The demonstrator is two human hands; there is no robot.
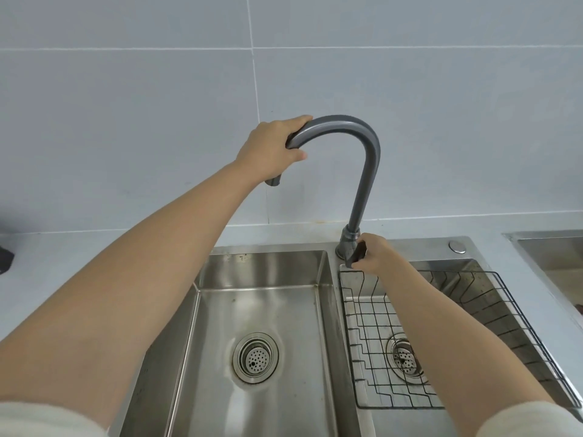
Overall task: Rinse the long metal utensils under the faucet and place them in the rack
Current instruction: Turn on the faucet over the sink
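A grey gooseneck faucet [366,171] rises from the divider between two steel basins. My left hand [271,146] is wrapped around the spout's curved end, whose nozzle [273,182] pokes out below my wrist over the left basin. My right hand [372,252] grips the dark lever handle [358,255] at the faucet's base. A black wire rack [492,313] sits in the right basin with nothing in it. No water runs. No long metal utensils are in view.
The left basin [258,298] holds only its drain strainer [255,357]. A second drain [405,357] shows under the rack. A round button [457,246] sits on the sink deck. A dark object [4,257] lies at the counter's left edge. Another steel basin [555,257] is far right.
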